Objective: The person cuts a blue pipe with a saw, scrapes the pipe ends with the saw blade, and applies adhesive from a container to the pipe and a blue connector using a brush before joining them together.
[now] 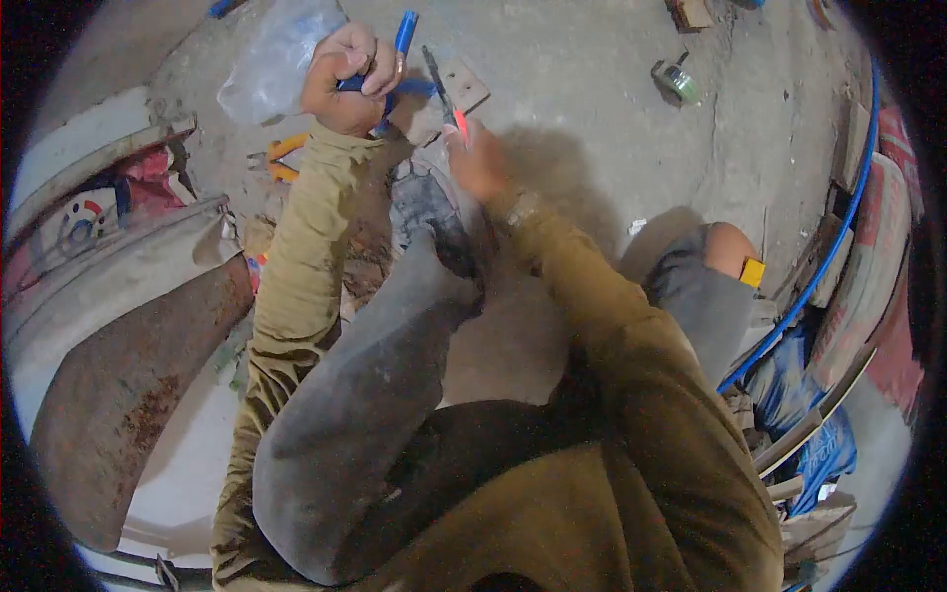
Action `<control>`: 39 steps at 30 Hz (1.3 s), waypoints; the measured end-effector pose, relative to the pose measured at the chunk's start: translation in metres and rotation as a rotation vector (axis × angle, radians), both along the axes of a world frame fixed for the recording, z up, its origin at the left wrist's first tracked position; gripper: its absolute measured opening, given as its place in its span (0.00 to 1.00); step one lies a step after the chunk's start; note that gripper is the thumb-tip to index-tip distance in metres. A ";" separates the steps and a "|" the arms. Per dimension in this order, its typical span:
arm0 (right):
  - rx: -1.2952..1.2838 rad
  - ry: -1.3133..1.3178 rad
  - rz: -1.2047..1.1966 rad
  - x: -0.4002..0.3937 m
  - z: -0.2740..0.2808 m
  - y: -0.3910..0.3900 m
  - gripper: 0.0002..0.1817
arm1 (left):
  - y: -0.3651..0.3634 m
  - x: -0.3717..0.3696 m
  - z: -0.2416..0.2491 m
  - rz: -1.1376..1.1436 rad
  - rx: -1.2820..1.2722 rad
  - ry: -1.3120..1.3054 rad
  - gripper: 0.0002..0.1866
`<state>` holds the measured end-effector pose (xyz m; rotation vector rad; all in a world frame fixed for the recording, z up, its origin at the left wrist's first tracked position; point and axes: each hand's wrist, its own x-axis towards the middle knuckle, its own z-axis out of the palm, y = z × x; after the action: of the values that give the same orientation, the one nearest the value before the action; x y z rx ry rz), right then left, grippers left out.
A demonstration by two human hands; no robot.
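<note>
My left hand [347, 81] is closed around blue plastic pipe [404, 35], one length of which sticks up past the fingers. More blue pieces show beneath and beside that hand; how they join is hidden. In my right hand [477, 163] is a slim tool with a red handle [461, 122] and a long dark blade [434, 77], its tip pointing up and left, just right of the pipe. Below the blade's tip lies a small pale block [462, 87] on the floor. My shoe [426, 205] is just below both hands.
A clear plastic bag [276, 64] and orange-handled pliers [284, 158] lie by my left hand. A tape roll [681, 83] is on the concrete farther right. A blue hose [838, 242] runs along clutter. Rusty metal [143, 395] and boards stand left. Something yellow [753, 273] is near a knee.
</note>
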<state>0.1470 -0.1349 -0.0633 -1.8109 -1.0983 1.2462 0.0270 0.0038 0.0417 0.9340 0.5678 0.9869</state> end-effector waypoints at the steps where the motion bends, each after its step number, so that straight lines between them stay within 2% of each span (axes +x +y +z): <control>1: -0.018 -0.026 0.007 0.000 0.019 -0.004 0.20 | 0.002 0.001 -0.001 -0.007 -0.006 0.003 0.11; 2: -0.039 -0.053 0.017 -0.001 0.029 -0.007 0.20 | 0.004 0.001 -0.001 -0.012 -0.014 0.007 0.12; 5: -0.033 -0.117 -0.076 -0.008 0.009 0.002 0.21 | 0.004 -0.001 -0.004 -0.044 -0.013 -0.004 0.12; 8: -0.099 -0.118 0.044 0.004 0.030 0.004 0.21 | 0.004 0.001 -0.001 -0.051 -0.007 0.019 0.13; 11: -0.129 -0.151 -0.014 -0.006 0.028 -0.009 0.28 | 0.004 0.000 -0.001 -0.048 -0.019 0.035 0.14; 14: -0.193 -0.060 0.140 0.011 0.013 0.003 0.28 | 0.001 0.002 -0.001 -0.021 0.000 0.045 0.14; 15: -0.174 -0.050 0.120 0.012 0.013 0.004 0.25 | 0.000 0.005 -0.001 -0.009 0.010 0.048 0.14; 18: -0.143 -0.015 0.084 0.009 0.015 0.004 0.20 | -0.007 0.037 0.023 0.365 -0.087 0.267 0.13; 21: -0.135 -0.002 0.088 0.011 0.013 0.003 0.21 | -0.010 0.037 0.018 0.457 -0.101 0.128 0.11; 24: -0.117 -0.036 0.089 0.008 -0.001 -0.003 0.25 | -0.018 0.038 0.010 0.425 0.039 0.194 0.09; 27: -0.124 -0.034 0.037 -0.003 0.010 -0.011 0.23 | -0.015 0.027 0.005 0.380 0.033 0.116 0.09; 29: -0.117 -0.032 0.016 -0.004 0.031 -0.021 0.21 | -0.013 0.027 0.007 0.430 0.028 0.127 0.09; 32: -0.189 -0.088 -0.134 -0.014 0.032 -0.004 0.21 | -0.016 0.030 0.004 0.468 0.029 0.139 0.09; 33: -0.179 -0.084 -0.096 -0.012 0.033 -0.004 0.21 | -0.016 0.031 0.004 0.473 0.035 0.144 0.09; 35: -0.166 -0.076 -0.031 -0.007 0.035 -0.007 0.21 | -0.016 0.031 0.008 0.400 0.039 0.177 0.09; 36: -0.139 -0.110 -0.075 -0.010 0.034 -0.009 0.21 | -0.017 0.031 0.008 0.365 0.034 0.193 0.08; 38: -0.081 -0.183 -0.154 -0.021 0.027 -0.015 0.21 | -0.011 0.023 0.002 0.249 0.016 0.127 0.08; 39: -0.061 -0.132 -0.101 -0.016 0.016 -0.015 0.21 | -0.008 0.019 0.000 0.196 0.015 0.095 0.07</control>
<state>0.1305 -0.1496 -0.0476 -1.9940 -1.0358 1.1255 0.0463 -0.0044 0.0420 0.9547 0.7431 1.1271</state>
